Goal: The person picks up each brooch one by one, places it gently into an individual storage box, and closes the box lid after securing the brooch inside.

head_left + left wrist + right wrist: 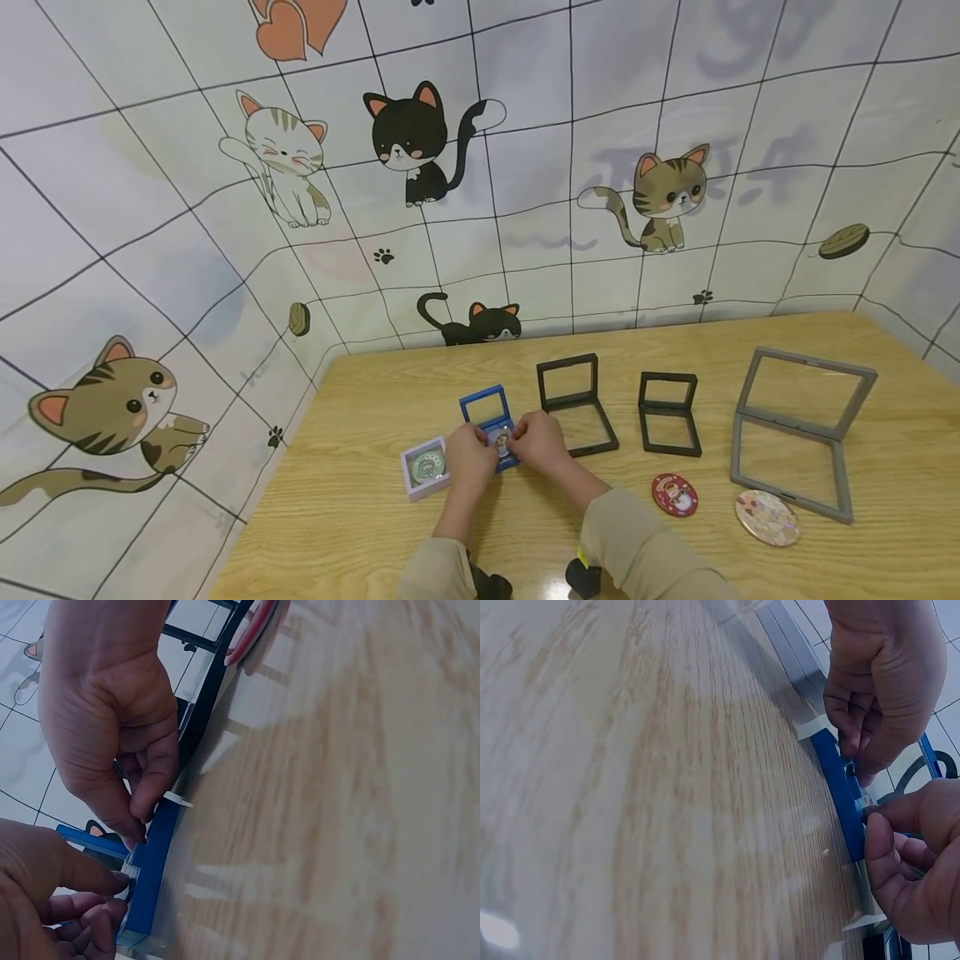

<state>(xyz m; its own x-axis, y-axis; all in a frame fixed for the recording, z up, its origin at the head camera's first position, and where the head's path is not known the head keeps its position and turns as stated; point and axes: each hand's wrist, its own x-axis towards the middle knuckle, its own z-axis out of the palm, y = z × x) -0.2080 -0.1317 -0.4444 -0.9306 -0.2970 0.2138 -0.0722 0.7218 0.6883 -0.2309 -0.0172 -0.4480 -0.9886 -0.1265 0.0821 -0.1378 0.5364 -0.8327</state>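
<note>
A small blue hinged display frame (482, 393) lies unfolded on the table, its far half tilted up. Over its near half is a badge (502, 442) with a cartoon figure on it. My left hand (470, 454) pinches the badge at its left edge, and my right hand (542, 443) pinches it from the right. In the left wrist view, both sets of fingertips meet just above the blue rim (155, 862). From the right wrist, thumb and fingers show close over that same blue edge (841, 795); the badge is mostly hidden there.
Left of the hands sits a lilac frame (410, 485) holding a green round badge (428, 467). Rightward stand two black hinged frames (569, 363) and a large grey one (790, 425). A red badge (674, 495) and a pale badge (767, 517) lie nearer. A cat-patterned wall covering (525, 183) backs the table.
</note>
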